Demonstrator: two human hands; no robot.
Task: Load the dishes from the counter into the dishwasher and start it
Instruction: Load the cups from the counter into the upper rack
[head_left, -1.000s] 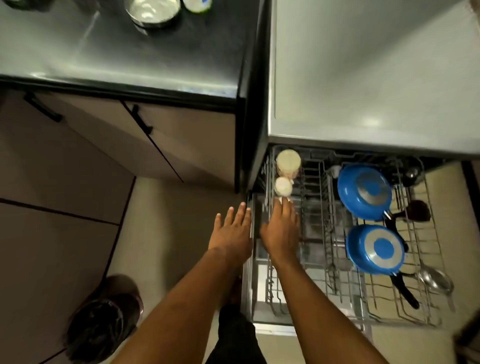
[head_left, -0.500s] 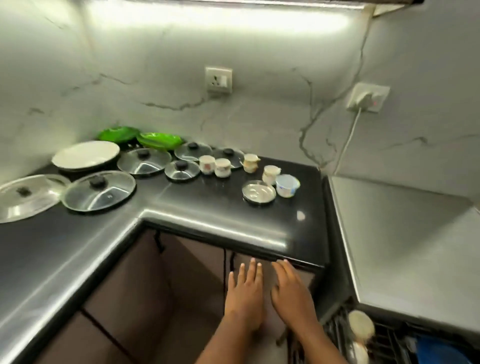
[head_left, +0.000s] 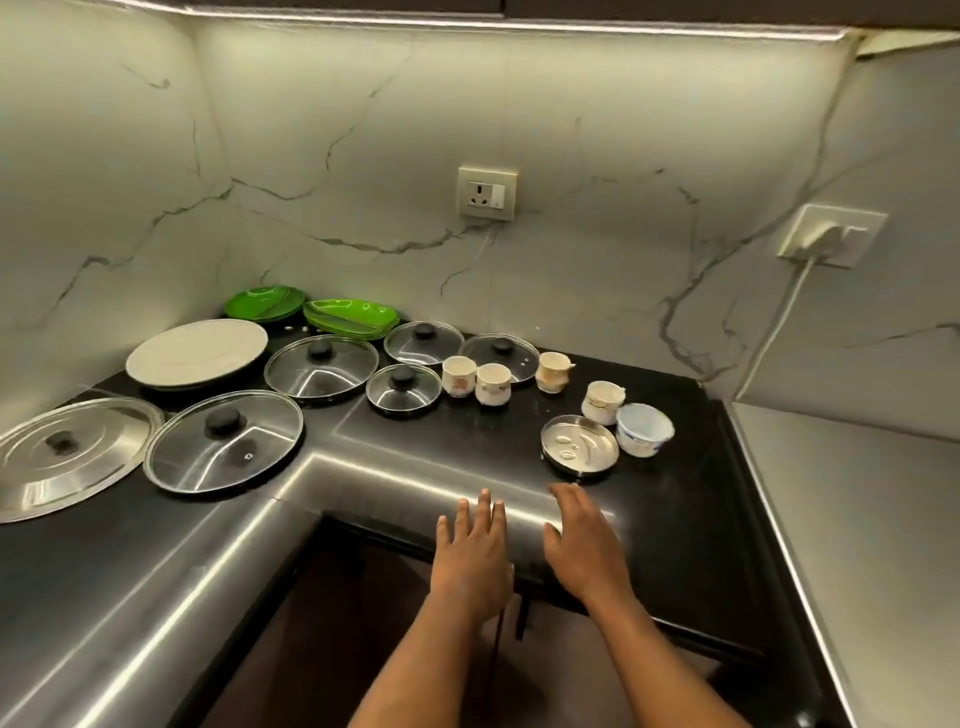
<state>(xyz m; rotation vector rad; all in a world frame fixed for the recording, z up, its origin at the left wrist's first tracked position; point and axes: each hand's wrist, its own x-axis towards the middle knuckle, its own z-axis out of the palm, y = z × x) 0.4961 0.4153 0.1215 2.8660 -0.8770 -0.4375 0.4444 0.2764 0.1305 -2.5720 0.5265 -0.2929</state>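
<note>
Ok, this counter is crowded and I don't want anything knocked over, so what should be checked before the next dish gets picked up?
1. Left hand free: ok, open, holding nothing.
2. Right hand free: ok, open, fingers pointing toward the steel plate.
3. Steel plate unstacked: ok, nothing rests on it; a few pale marks inside.
4. Clearance from the blue-patterned cup: cannot tell, it sits right beside the plate's rim.
5. Path to the plate: ok, only bare counter lies between hands and plate.
6. Dishwasher rack space: cannot tell, out of view.
</note>
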